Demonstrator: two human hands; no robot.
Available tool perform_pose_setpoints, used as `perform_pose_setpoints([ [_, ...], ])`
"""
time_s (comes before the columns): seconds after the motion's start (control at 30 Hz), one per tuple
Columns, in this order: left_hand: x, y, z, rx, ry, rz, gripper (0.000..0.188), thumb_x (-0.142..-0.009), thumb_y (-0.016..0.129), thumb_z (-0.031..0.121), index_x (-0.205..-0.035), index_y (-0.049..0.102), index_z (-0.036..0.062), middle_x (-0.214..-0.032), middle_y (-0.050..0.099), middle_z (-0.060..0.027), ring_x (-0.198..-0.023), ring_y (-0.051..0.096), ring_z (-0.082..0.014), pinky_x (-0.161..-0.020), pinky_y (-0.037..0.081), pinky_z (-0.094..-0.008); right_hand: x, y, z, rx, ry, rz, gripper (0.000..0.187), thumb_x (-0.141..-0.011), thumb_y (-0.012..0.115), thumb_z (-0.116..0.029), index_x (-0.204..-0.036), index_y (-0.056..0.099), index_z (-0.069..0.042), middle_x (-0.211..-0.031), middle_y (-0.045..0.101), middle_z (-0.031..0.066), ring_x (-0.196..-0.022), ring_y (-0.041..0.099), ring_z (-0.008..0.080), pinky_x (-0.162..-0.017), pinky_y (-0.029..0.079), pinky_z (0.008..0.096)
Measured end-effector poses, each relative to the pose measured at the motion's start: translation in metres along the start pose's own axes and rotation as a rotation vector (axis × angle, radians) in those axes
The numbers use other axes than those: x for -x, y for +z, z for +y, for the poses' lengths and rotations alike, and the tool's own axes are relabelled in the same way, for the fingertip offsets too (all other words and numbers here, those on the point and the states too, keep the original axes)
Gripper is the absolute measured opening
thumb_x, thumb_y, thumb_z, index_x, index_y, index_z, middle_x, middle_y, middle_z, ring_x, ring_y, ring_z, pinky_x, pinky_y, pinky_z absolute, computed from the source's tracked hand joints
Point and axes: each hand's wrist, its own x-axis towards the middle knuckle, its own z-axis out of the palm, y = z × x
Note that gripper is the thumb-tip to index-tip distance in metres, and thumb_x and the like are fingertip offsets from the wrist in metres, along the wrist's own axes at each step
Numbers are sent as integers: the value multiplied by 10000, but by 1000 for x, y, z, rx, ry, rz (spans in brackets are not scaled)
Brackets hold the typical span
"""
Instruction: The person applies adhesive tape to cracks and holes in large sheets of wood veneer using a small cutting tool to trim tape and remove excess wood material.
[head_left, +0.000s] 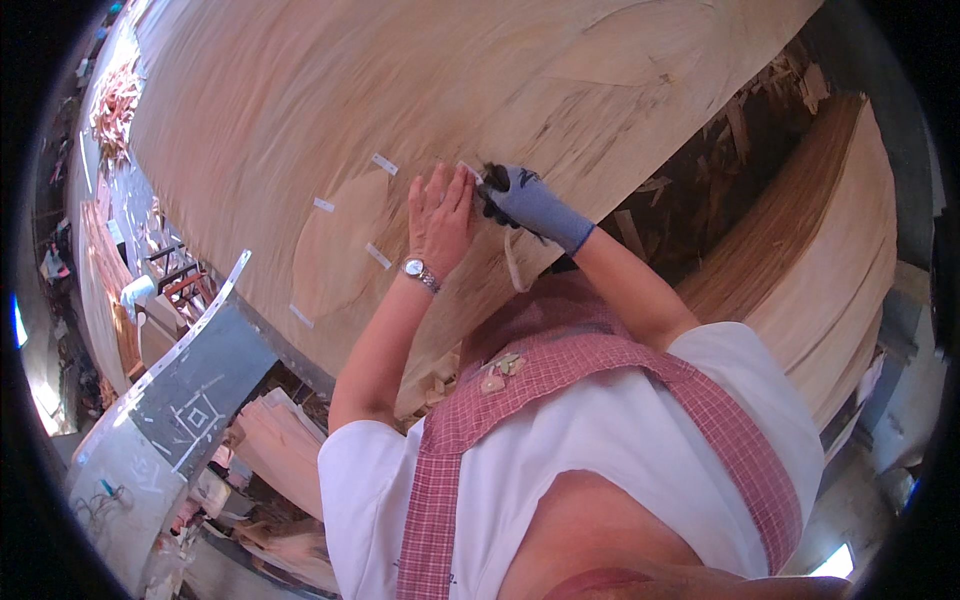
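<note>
A large pale wood veneer sheet (pixel 400 90) spreads beneath both hands. My left hand (pixel 440 215), bare and with a watch (pixel 415 268) on the wrist, lies flat on it with the fingers stretched forward. Beside its fingertips is a short end of white tape (pixel 469 172). My right hand (pixel 525 205) wears a blue-grey glove with dark fingers and is closed on the tape; a pale length of tape (pixel 514 262) hangs below it toward my apron. Exactly how the gloved fingers grip is hidden. Short white tape pieces (pixel 384 163) surround an oval patch (pixel 340 240) in the veneer, left of my left hand.
To the right stands a thick curved stack of veneer (pixel 800 260), with a dark gap holding wood scraps (pixel 735 130) before it. At the lower left is a grey board (pixel 190 385) with chalk-like marks. More veneer pieces (pixel 275 450) lie under it.
</note>
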Motion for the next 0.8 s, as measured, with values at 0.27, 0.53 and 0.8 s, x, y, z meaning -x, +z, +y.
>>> perform_pose_setpoints([
  [0.27, -72, -11, 18, 80, -74, -48, 470, -831, 595, 156, -1296, 579, 91, -1383, 538, -51, -1305, 453, -286, -1074, 306, -500, -30, -143, 15, -223, -15, 254, 293, -924, 599, -276, -1060, 617, -17, -845, 716, 106, -609, 651, 166, -523, 509, 327],
  [0.53, -176, 44, 42, -43, 118, -21, 450, -855, 564, 146, -1305, 580, 131, -1383, 547, -25, -1318, 444, -268, -1108, 271, -495, -44, -176, 4, -23, -59, 193, 291, -898, 640, -266, -931, 652, 24, -731, 693, 125, -623, 671, 197, -573, 529, 341],
  [0.8, -257, 20, 71, -9, 7, -155, 451, -848, 566, 102, -1297, 583, 137, -1358, 564, -54, -1315, 445, -271, -1109, 281, -478, -78, -312, 6, -293, -29, 411, 270, -933, 595, -251, -1020, 643, 0, -778, 721, 87, -604, 655, 153, -536, 516, 301],
])
